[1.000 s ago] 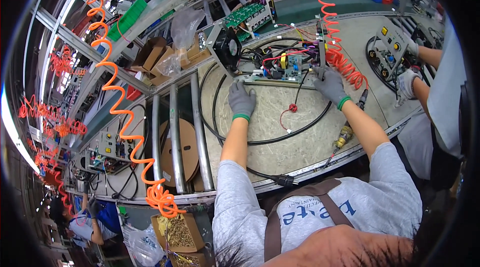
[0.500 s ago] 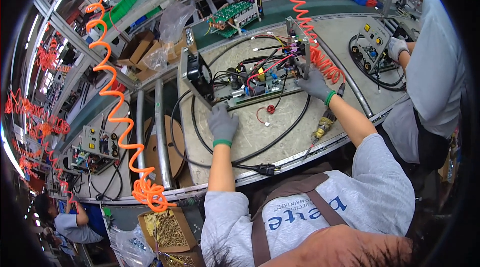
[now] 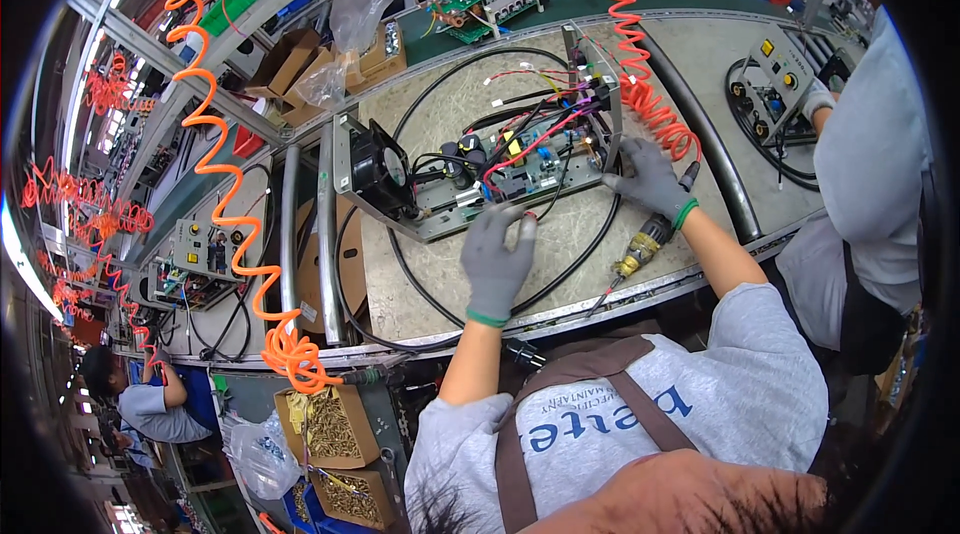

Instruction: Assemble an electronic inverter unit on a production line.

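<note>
An open power unit (image 3: 510, 169) lies on the worktable, its circuit board, black fan (image 3: 380, 169), coloured wires and upright end panel exposed. My left hand (image 3: 497, 259), in a grey glove with a green cuff, is raised just in front of the unit's near edge. Its fingers are bent toward the thumb, with a speck of red at the tips; what they hold, if anything, I cannot make out. My right hand (image 3: 650, 179), gloved alike, is beside the unit's right end panel, fingers apart and holding nothing. A thick black cable (image 3: 570, 279) loops around the unit.
A yellow-and-black power screwdriver (image 3: 643, 244) lies at right on an orange coiled hose (image 3: 655, 109). Another orange coil (image 3: 225, 174) hangs at left. A green board assembly (image 3: 485, 4) stands behind. Boxes of screws (image 3: 335, 429) sit lower left. A co-worker (image 3: 875, 144) works at right.
My left hand has left the unit's front left corner and moved right. The small red wire coil in front of the unit no longer shows. The unit's fan end has swung slightly nearer.
</note>
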### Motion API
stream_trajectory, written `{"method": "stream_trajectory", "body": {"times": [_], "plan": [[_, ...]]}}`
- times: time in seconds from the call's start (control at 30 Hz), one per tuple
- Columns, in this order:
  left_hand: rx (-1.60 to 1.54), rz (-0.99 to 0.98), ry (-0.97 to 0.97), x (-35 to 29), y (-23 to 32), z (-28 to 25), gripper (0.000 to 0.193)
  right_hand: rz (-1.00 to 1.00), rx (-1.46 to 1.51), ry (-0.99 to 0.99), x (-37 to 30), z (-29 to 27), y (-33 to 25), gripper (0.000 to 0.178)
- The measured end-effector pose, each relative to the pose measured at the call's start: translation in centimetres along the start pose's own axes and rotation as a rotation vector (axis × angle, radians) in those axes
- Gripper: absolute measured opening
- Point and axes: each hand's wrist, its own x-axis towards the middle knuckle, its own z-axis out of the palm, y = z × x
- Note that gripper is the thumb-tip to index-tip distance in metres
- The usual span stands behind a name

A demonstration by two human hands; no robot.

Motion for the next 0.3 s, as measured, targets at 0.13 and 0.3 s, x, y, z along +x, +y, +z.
{"method": "stream_trajectory", "body": {"times": [0.13,0.3], "plan": [[-0.346,-0.015,-0.185,5.0,3.1,5.4,0.027,0.15,0.308,-0.164,0.4,-1.1,-0.6,0.066],[-0.033,-0.108,-0.427,12.9,-1.9,15.0,0.04,0.164,0.364,-0.239,1.6,-1.2,-0.8,0.062]]}}
